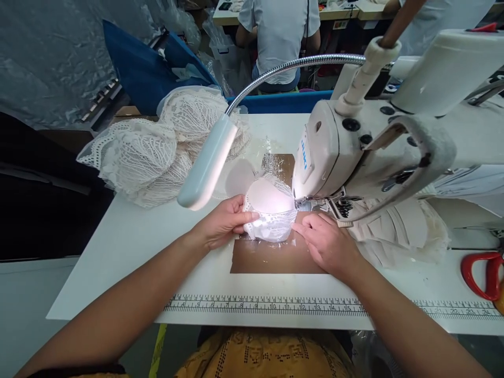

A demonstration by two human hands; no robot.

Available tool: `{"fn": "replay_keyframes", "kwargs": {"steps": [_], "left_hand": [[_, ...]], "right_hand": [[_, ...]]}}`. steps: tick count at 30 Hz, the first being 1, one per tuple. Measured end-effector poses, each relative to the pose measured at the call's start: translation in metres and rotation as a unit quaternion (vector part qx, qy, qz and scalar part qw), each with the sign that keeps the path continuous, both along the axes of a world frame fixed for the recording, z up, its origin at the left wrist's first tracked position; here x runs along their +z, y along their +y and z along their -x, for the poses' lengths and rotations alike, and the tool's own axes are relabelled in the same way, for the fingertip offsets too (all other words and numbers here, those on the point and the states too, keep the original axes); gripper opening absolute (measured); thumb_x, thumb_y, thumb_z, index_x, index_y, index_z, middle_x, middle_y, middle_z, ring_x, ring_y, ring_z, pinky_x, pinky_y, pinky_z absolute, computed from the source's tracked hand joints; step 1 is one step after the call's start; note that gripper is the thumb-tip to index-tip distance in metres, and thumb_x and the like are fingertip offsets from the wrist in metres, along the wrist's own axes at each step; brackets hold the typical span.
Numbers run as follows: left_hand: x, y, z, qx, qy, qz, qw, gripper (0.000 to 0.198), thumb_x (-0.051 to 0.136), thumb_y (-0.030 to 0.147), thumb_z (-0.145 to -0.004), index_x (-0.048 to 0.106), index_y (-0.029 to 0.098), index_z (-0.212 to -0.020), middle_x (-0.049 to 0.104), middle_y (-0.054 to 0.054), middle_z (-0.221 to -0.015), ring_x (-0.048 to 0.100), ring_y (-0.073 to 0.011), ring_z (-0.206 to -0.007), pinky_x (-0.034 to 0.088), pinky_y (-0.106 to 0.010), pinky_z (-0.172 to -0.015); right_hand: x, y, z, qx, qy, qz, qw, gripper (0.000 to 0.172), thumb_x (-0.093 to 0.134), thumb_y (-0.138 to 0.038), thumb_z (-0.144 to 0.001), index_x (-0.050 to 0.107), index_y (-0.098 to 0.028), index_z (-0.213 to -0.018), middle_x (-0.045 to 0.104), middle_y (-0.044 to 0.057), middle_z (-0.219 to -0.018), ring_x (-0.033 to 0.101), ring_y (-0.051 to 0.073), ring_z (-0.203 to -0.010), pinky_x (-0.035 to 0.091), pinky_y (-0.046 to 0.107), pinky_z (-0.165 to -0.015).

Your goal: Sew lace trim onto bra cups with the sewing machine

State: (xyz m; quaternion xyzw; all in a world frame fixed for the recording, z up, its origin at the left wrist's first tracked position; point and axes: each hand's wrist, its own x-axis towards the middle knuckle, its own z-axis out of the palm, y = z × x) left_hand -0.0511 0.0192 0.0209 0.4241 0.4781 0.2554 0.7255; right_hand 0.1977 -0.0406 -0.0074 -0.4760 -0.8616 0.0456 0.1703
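Note:
A white lace bra cup (271,202) lies under the bright lamp, its right edge at the presser foot of the sewing machine (321,149). My left hand (222,220) pinches the cup's left edge between thumb and fingers. On the other side, my right hand (328,241) has its fingers curled, with the index fingertip and thumb at the cup's lower right edge, just in front of the needle area. The needle itself is too small to make out. Beneath the cup, brown tape (271,260) covers part of the white table (129,262).
Lace cups are piled (149,152) at the back left. A lamp (208,163) on a bent metal neck hangs over the work. Flat fabric pieces (397,228) lie right of the machine, near red-handled scissors (480,273). A ruler strip (271,304) runs along the front edge. A person (281,37) sits beyond.

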Motion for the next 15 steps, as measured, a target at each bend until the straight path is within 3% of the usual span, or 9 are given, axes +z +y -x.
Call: {"fn": "replay_keyframes", "kwargs": {"steps": [3,8,12,15], "left_hand": [[0.000,0.000,0.004,-0.051,0.042,0.010,0.998,0.038,0.076,0.032,-0.069,0.054,0.016,-0.095,0.050,0.004,-0.069,0.036,-0.0037,-0.049,0.022,-0.017,-0.043],[0.008,-0.004,0.035,-0.238,0.168,-0.028,0.956,0.031,0.068,0.041,-0.077,0.051,0.016,-0.071,0.044,0.004,-0.062,0.040,-0.0078,-0.054,0.028,-0.019,-0.049],[0.038,-0.010,0.060,-0.376,0.298,-0.092,0.872,0.034,0.059,0.043,-0.085,0.050,0.017,-0.065,0.041,0.004,-0.058,0.034,-0.0080,-0.049,0.026,-0.021,-0.047],[0.065,-0.013,0.056,-0.418,0.296,-0.193,0.837,0.024,0.052,0.038,-0.091,0.060,0.019,-0.077,0.054,0.001,-0.069,0.048,-0.0107,-0.058,0.035,-0.021,-0.052]], "right_hand": [[0.000,0.000,0.000,-0.001,-0.004,0.005,1.000,0.040,0.046,0.000,-0.079,0.067,-0.019,-0.106,0.061,0.004,-0.080,0.050,0.018,-0.080,0.038,0.026,-0.066],[0.000,-0.001,0.000,-0.004,-0.005,0.005,1.000,0.042,0.045,0.003,-0.077,0.067,-0.018,-0.106,0.060,0.005,-0.078,0.050,0.018,-0.079,0.037,0.026,-0.063],[0.000,-0.001,0.000,-0.004,-0.004,0.006,1.000,0.042,0.043,0.002,-0.079,0.068,-0.019,-0.106,0.059,0.004,-0.076,0.050,0.017,-0.077,0.038,0.026,-0.063],[0.000,-0.002,-0.001,-0.017,0.009,0.029,0.999,0.043,0.042,0.000,-0.080,0.067,-0.020,-0.109,0.060,0.004,-0.077,0.053,0.017,-0.076,0.041,0.026,-0.063]]}}
